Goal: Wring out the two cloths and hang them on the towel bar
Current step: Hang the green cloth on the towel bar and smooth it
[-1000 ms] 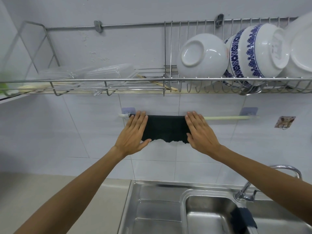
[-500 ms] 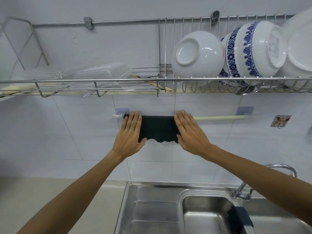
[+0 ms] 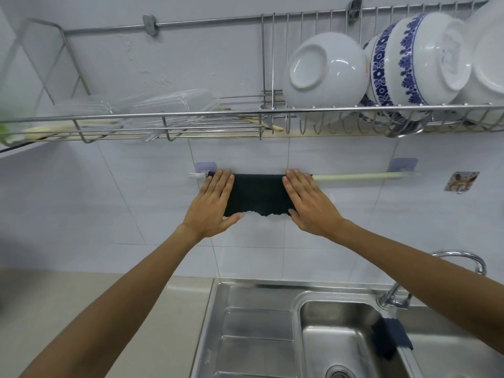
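A dark cloth hangs folded over the pale towel bar on the tiled wall, near the bar's left end. My left hand lies flat over the cloth's left edge, thumb under its lower hem. Over the right edge my right hand presses with its fingers straight and together. A second dark cloth is draped on the sink's right rim, below the faucet.
A steel dish rack runs just above the bar, holding white and blue-patterned bowls at the right and clear containers at the left. Below lies a steel sink, with a beige counter to its left.
Both hands stay on the hung cloth and have slid slightly toward each other. The view has shifted a little.
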